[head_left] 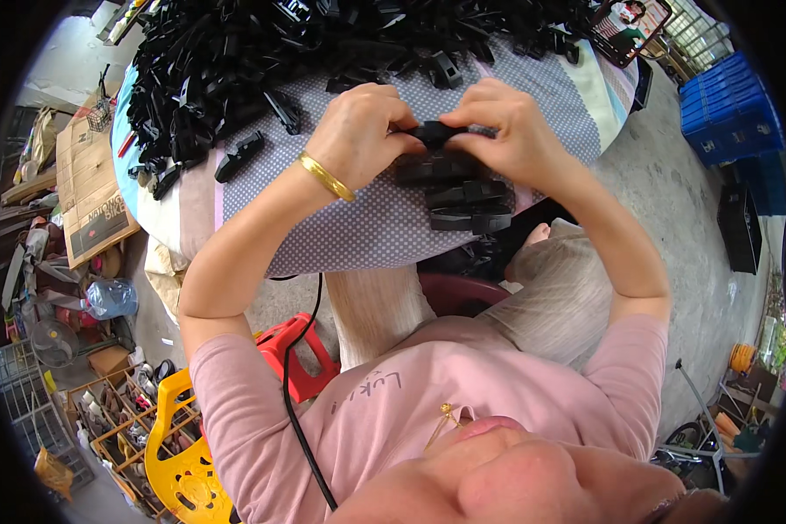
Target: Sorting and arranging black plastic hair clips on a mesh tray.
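Between both hands, over the near half of the round table, is a small black plastic part (434,133). My left hand (365,131), with a gold bangle at its wrist, pinches its left end. My right hand (506,131) pinches the right end. Just below my fingers, several similar black parts (470,207) lie stacked in a row on the dotted cloth. A big heap of loose black plastic parts (236,52) covers the far side of the table. One single part (239,155) lies apart, left of my left forearm.
A phone (630,31) stands at the table's far right edge. Blue crates (732,109) and a black box (740,227) are on the floor at right. At left are cardboard (96,188), a fan (54,341) and a yellow chair (179,454). A red stool (299,356) sits by my left side.
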`<state>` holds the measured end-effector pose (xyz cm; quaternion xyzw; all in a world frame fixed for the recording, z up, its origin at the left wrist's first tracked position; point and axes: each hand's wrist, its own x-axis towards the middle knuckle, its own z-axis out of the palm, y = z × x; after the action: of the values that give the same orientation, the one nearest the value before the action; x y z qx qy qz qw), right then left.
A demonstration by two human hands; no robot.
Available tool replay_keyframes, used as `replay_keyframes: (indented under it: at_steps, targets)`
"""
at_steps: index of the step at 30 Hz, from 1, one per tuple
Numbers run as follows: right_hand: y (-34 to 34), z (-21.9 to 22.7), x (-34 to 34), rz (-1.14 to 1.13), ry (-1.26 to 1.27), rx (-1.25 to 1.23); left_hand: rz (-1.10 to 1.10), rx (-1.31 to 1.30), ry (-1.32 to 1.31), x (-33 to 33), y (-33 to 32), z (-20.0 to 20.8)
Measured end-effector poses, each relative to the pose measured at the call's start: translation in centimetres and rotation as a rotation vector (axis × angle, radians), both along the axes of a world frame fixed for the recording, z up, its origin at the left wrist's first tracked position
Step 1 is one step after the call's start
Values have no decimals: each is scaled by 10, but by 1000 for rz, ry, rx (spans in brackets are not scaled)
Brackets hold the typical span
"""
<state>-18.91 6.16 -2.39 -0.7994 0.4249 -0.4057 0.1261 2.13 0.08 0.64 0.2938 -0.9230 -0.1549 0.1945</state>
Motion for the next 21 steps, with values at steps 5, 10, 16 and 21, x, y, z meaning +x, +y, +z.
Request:
replay_keyframes:
  at_steps: [5,10,16,21]
  targets:
    - [1,1,3,-18,29,-46,-22,-6,77,-3,6,-5]
    - [-5,7,-1,47,-1,25,-144,33,-70,12,-8,19]
    - [-28,5,-8,-315,210,-223,215,-165,-469,72,-43,45]
    - [-43,-4,-4,-373,333,-249,316,-260,-613,56,-44,37]
